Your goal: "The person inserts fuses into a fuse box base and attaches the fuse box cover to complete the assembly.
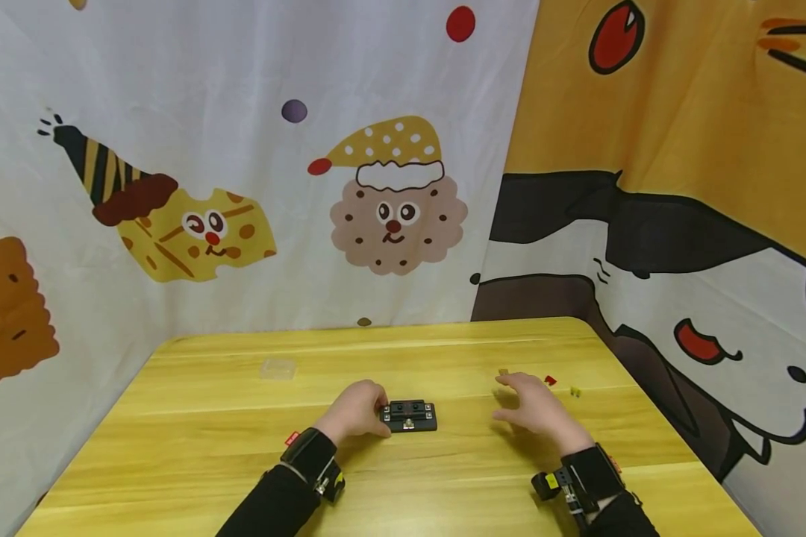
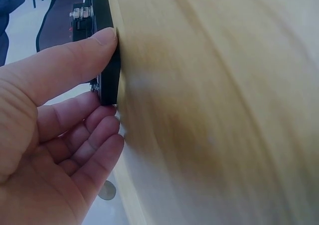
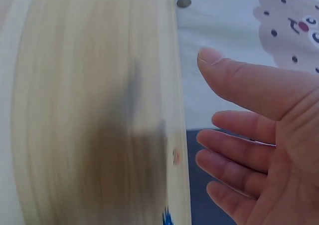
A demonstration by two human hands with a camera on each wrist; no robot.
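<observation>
A small black block with metal screw terminals on top (image 1: 413, 426) lies flat at the middle of the table. My left hand (image 1: 354, 410) grips its left end; in the left wrist view the thumb (image 2: 105, 36) presses the near side of the block's black base (image 2: 110, 88) and the fingers curl in at the end. To the right, my right hand (image 1: 537, 406) hovers over the wood with thumb and fingers spread, holding nothing. Its fingertips overlap a small yellowish piece (image 1: 503, 371) in the head view. In the right wrist view the loosely bent fingers (image 3: 234, 155) hold nothing.
Beyond the right hand lie a small red piece (image 1: 550, 380) and a small yellow piece (image 1: 575, 391). A clear, flat plastic piece (image 1: 277, 368) sits at the back left of the wooden table (image 1: 195, 432). Printed cloth (image 1: 242, 89) hangs behind the table.
</observation>
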